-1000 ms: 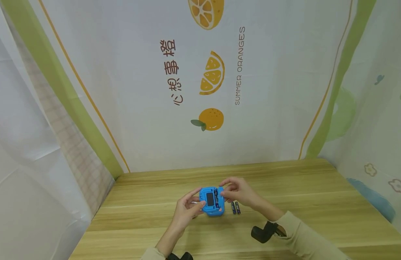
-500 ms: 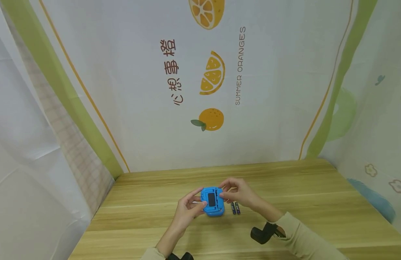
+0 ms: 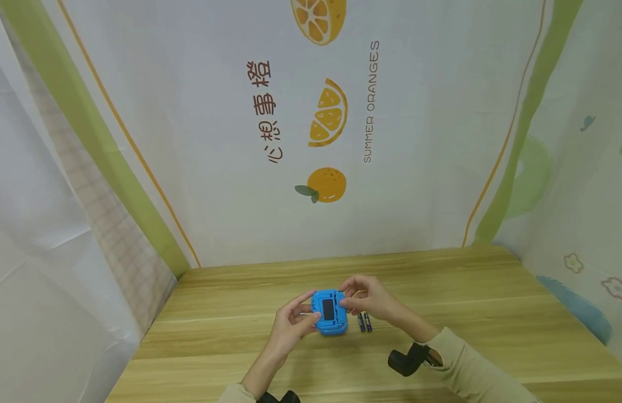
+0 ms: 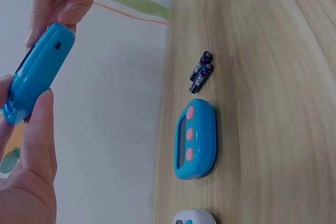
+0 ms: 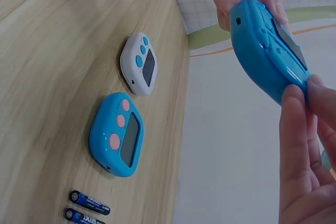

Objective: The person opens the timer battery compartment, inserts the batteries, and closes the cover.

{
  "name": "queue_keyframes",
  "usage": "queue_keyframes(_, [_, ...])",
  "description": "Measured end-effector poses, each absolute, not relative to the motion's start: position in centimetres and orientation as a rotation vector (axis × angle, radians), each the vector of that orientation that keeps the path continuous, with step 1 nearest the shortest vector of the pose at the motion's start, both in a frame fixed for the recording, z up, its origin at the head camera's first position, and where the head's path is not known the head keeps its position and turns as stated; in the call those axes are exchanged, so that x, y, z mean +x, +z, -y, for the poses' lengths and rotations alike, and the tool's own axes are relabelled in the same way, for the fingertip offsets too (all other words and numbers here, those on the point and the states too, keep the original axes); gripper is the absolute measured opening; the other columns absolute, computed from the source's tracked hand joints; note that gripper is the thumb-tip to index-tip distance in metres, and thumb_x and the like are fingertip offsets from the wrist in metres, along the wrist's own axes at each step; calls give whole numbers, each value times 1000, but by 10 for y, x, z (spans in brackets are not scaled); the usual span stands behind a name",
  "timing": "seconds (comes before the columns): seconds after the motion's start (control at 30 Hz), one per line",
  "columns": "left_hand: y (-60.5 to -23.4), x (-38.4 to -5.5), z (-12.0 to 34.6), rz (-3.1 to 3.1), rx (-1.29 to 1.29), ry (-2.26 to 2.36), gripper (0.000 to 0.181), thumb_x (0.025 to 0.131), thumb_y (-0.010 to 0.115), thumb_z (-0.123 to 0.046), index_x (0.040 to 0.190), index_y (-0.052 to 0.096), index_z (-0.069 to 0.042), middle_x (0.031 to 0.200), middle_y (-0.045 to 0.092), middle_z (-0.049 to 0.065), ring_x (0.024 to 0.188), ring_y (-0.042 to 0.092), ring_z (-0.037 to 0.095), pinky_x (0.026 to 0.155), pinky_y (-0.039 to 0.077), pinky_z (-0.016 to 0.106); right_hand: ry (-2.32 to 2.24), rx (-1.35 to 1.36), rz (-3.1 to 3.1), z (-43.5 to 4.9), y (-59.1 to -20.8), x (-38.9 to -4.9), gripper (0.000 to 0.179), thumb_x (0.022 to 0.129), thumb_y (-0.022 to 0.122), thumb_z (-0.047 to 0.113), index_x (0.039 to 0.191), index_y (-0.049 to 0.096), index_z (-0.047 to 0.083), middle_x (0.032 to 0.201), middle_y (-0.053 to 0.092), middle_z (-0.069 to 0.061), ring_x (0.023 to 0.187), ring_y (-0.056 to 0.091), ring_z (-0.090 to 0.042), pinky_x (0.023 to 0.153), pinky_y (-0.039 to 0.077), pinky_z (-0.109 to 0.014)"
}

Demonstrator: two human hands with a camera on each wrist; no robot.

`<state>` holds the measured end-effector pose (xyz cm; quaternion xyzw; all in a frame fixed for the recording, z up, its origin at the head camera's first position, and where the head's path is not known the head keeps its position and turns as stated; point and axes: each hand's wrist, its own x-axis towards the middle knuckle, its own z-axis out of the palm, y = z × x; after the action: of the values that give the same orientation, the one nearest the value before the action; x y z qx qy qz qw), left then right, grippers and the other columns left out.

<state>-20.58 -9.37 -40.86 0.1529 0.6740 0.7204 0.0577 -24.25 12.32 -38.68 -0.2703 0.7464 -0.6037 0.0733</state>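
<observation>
A blue digital timer (image 3: 323, 323) is held up over the table, its back with a dark rectangle facing the head camera. My left hand (image 3: 289, 326) grips its left side, thumb on the back. At the opposite edge, my right hand (image 3: 371, 298) pinches the timer, with its thumb on the blue battery cover (image 3: 340, 314). The cover lies over the battery compartment, and the cells inside are hidden. Below, in the right wrist view, a second blue timer (image 5: 111, 139) with pink buttons rests on the table. Two dark blue batteries (image 5: 89, 202) lie beside it.
A white timer (image 5: 131, 66) with blue buttons stands beyond the second blue one on the wood-grain table (image 3: 230, 313). A white curtain printed with oranges (image 3: 416, 168) hangs behind the table's far edge. More cloth hangs at both sides.
The battery cover has moved left over the compartment, hiding the cells that showed a second ago. My right hand has shifted slightly with it. The loose batteries have stayed put.
</observation>
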Motion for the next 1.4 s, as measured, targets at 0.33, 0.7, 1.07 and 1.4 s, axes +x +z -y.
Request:
queue_keyframes(0.33, [-409, -206, 94, -2039, 475, 2173, 53, 84, 60, -8, 132, 38, 1, 99, 54, 15, 83, 60, 17, 77, 50, 43, -1827, -786, -2183, -125, -388, -244, 28, 81, 64, 6, 102, 53, -9, 78, 56, -10, 64, 61, -20, 58, 54, -30])
queue_keyframes(0.7, [-411, -205, 94, -2037, 476, 2164, 53, 83, 61, -8, 131, 39, 0, 96, 54, 11, 82, 59, 17, 78, 49, 44, -1841, -745, -2191, -123, -394, -242, 29, 80, 64, 6, 102, 52, -8, 78, 55, -9, 64, 60, -24, 56, 54, -30])
queue_keyframes(1.07, [-412, -207, 95, -2014, 495, 2189, 53, 83, 61, -7, 132, 38, 0, 98, 56, 13, 82, 60, 16, 77, 51, 42, -1809, -706, -2182, -124, -396, -243, 34, 82, 64, 13, 105, 52, -7, 81, 58, -10, 69, 61, -29, 61, 54, -38])
queue_keyframes(1.4, [-408, -207, 93, -1991, 523, 2192, 52, 84, 60, -6, 131, 39, 1, 97, 53, 12, 82, 61, 18, 75, 52, 39, -1775, -624, -1962, -128, -403, -244, 42, 88, 55, 28, 111, 51, -7, 91, 62, -11, 76, 63, -22, 72, 52, -42])
